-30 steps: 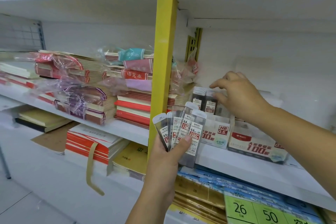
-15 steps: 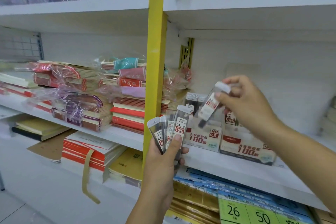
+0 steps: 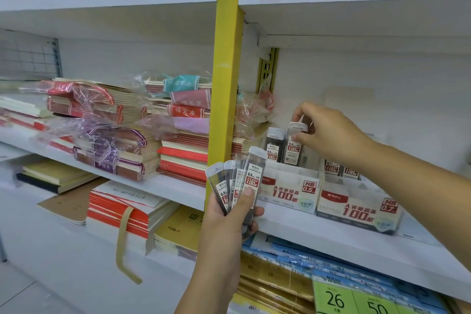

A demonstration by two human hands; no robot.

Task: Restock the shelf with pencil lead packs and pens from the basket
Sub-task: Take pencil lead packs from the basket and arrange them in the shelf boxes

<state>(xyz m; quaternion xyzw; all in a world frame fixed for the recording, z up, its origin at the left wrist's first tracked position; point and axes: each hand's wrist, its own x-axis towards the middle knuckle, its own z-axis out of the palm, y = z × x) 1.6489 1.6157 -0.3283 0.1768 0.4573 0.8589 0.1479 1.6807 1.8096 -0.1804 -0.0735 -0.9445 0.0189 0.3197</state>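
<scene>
My left hand [image 3: 229, 222] grips a fan of several clear pencil lead packs [image 3: 239, 176] in front of the yellow shelf post. My right hand [image 3: 328, 135] pinches the white top of one lead pack [image 3: 294, 145], which stands upright in the back of the white HB 0.5 display box [image 3: 290, 191] on the middle shelf. A row of the same packs [image 3: 274, 146] stands just left of it in that box. To the right sits an HB 0.7 display box [image 3: 359, 209] with a few packs in it. The basket and pens are out of view.
A yellow upright post [image 3: 226, 84] divides the shelving. Left of it lie stacks of wrapped exercise books [image 3: 114, 135]. The white shelf board [image 3: 331, 242] runs under the boxes, with blue and gold paper packs and green price tags [image 3: 336, 298] below it.
My right hand has carried the single lead pack from mid-air down into the HB 0.5 box and turned it upright. My left hand still holds the fan of packs.
</scene>
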